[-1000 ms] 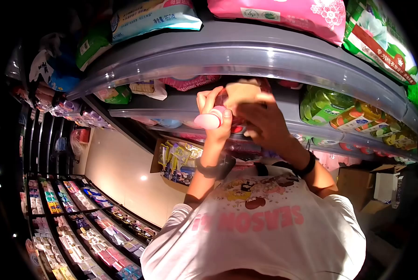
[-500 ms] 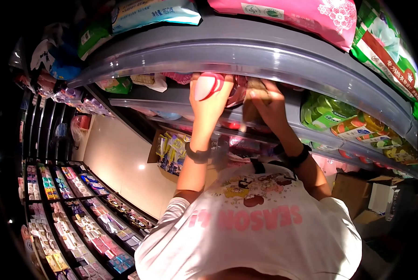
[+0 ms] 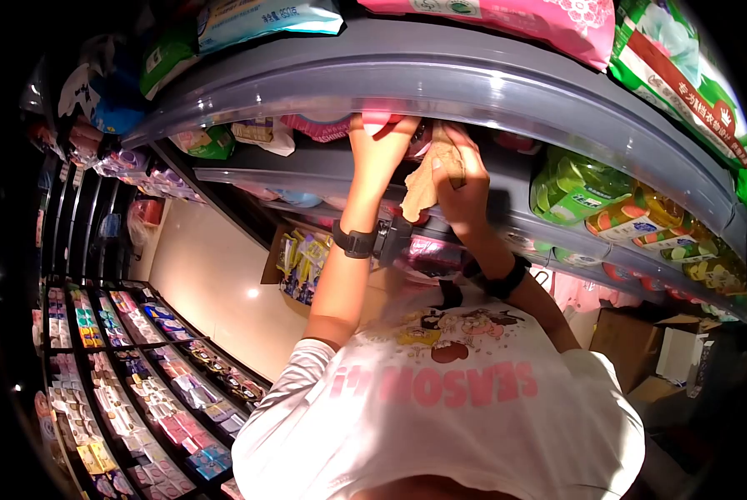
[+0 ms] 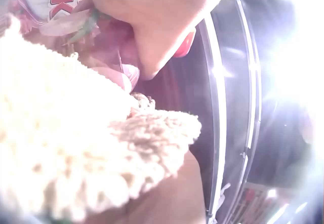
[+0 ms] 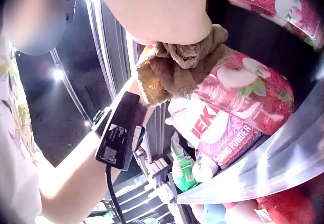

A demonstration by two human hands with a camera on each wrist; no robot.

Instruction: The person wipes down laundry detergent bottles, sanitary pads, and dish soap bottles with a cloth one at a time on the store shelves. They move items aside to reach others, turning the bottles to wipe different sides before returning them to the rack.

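Observation:
My left hand [image 3: 379,148] grips a pink bottle [image 5: 266,97] of liquid with apple pictures on its label, near its red-pink cap [image 3: 377,122]. The bottle lies tilted under the upper shelf's clear front strip, partly hidden by hands and cloth. In my right hand [image 3: 465,179] is a crumpled brown cloth [image 3: 423,185], held against the bottle's side. The right wrist view shows the cloth [image 5: 177,72] bunched round the cap end. In the left wrist view, the cloth [image 4: 86,138] fills the front, washed out by glare, below the left hand [image 4: 157,16].
A pink washing powder bag [image 5: 223,138] stands behind the bottle. Green bottles [image 3: 569,192] line the shelf to the right. Overhead runs the shelf's curved clear strip [image 3: 390,83], with a pink bag [image 3: 507,21] above it. An opened carton [image 3: 632,342] sits at lower right.
The bottle's capped end has swung up and in under the shelf strip with my left hand. My right hand's cloth has moved from the bottle's far end down along its side.

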